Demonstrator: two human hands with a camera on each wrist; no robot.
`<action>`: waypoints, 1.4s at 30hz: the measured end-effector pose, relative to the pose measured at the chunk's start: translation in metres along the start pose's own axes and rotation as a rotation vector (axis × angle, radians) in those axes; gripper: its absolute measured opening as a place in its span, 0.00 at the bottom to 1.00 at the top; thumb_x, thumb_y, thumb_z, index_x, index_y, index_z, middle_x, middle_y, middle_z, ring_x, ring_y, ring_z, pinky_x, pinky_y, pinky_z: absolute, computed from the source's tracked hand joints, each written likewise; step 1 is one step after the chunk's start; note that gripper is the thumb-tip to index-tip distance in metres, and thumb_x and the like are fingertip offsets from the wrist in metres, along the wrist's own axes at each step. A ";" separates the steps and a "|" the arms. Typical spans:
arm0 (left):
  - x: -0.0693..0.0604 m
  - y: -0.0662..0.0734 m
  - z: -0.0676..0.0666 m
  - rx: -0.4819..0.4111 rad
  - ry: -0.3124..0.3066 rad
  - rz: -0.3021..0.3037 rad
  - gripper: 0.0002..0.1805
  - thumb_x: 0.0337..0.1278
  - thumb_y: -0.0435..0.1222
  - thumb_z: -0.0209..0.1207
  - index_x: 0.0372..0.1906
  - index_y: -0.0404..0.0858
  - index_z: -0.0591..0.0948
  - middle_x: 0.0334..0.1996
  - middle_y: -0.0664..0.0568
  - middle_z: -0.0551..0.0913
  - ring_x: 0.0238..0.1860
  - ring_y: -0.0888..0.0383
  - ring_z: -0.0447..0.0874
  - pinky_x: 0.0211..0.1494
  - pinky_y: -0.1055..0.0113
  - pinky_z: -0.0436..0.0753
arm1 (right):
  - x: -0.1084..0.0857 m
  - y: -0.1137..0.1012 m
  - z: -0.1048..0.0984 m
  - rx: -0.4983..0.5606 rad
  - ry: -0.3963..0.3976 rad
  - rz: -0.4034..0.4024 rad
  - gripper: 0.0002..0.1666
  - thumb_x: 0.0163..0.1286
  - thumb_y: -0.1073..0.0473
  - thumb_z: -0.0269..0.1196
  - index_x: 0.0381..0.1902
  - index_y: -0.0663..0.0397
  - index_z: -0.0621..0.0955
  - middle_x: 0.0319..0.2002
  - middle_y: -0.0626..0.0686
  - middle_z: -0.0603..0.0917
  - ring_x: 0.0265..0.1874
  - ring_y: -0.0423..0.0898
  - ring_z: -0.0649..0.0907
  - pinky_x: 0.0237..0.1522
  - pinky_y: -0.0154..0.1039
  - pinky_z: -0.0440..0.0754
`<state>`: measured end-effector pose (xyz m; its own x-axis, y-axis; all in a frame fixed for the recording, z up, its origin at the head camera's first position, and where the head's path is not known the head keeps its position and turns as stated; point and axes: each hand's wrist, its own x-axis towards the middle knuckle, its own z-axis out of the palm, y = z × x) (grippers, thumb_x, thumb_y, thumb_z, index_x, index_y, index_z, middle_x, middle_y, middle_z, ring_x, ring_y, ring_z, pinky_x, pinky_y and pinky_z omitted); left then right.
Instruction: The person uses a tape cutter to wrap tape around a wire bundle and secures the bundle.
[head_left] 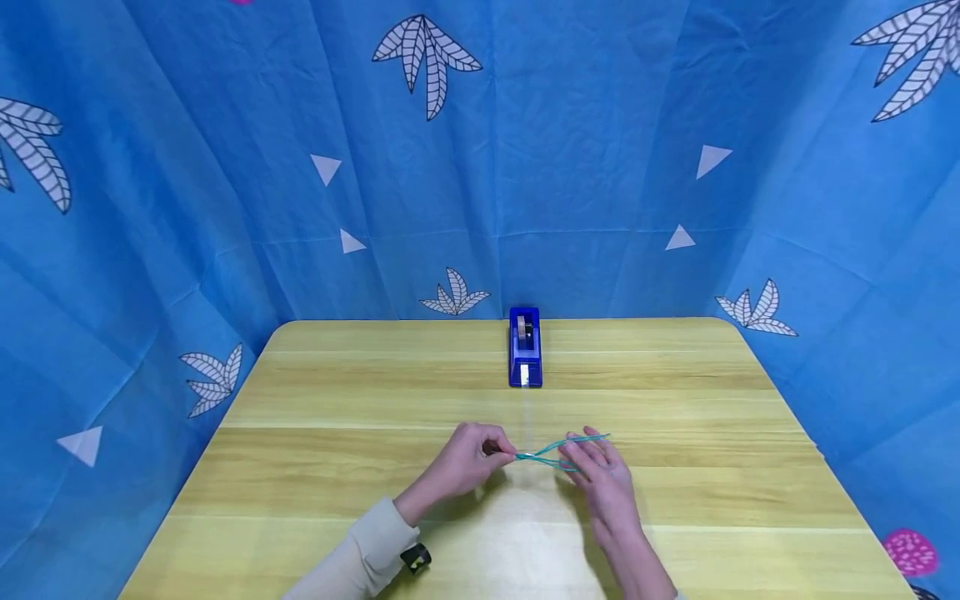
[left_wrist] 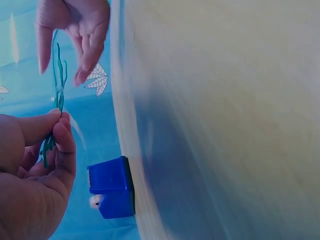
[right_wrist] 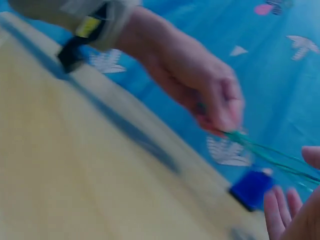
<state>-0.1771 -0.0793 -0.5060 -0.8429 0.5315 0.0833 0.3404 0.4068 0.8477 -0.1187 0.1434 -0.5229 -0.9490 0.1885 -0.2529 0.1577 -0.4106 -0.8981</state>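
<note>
A bundle of thin green strands (head_left: pixel 551 460) is pinched between the thumb and fingers of my left hand (head_left: pixel 468 458); in the left wrist view strand ends (left_wrist: pixel 49 145) show below that pinch. Beyond the grip the strands spread apart towards my right hand (head_left: pixel 606 487). This hand has its fingers extended and parted beside the strands, one of which passes by its fingertips. In the right wrist view the strands (right_wrist: pixel 270 157) run from the left hand (right_wrist: pixel 200 85) towards the right hand (right_wrist: pixel 300 215). A faint clear strip, apparently tape (head_left: pixel 527 417), lies between dispenser and strands.
A blue tape dispenser (head_left: pixel 525 348) stands near the back edge of the wooden table (head_left: pixel 337 375), beyond the hands. Blue curtain (head_left: pixel 577 167) with leaf and triangle prints hangs behind the table and along both sides. A small dark device (head_left: pixel 416 558) is at the left sleeve.
</note>
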 end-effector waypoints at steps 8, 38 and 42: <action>-0.002 -0.001 0.000 -0.009 -0.007 -0.010 0.02 0.63 0.28 0.67 0.36 0.37 0.89 0.33 0.48 0.90 0.31 0.67 0.81 0.37 0.74 0.84 | -0.007 -0.043 -0.008 -0.288 0.033 -0.451 0.33 0.68 0.71 0.69 0.69 0.64 0.72 0.55 0.55 0.83 0.57 0.41 0.82 0.63 0.26 0.77; -0.004 -0.001 0.002 -0.002 0.009 -0.002 0.03 0.63 0.29 0.67 0.36 0.38 0.89 0.36 0.52 0.91 0.36 0.67 0.84 0.45 0.74 0.85 | 0.027 -0.032 0.006 -1.059 -0.546 -0.304 0.07 0.63 0.56 0.75 0.38 0.50 0.92 0.34 0.47 0.91 0.21 0.37 0.79 0.24 0.31 0.78; -0.004 -0.002 0.003 -0.003 0.007 -0.008 0.01 0.63 0.30 0.68 0.36 0.36 0.89 0.35 0.52 0.91 0.35 0.66 0.84 0.43 0.74 0.85 | 0.028 -0.029 0.007 -1.077 -0.506 -0.328 0.04 0.62 0.56 0.76 0.36 0.47 0.92 0.33 0.46 0.91 0.20 0.36 0.78 0.22 0.30 0.75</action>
<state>-0.1733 -0.0803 -0.5099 -0.8486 0.5229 0.0806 0.3325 0.4085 0.8501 -0.1520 0.1549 -0.5017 -0.9472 -0.3205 -0.0072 -0.1903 0.5804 -0.7917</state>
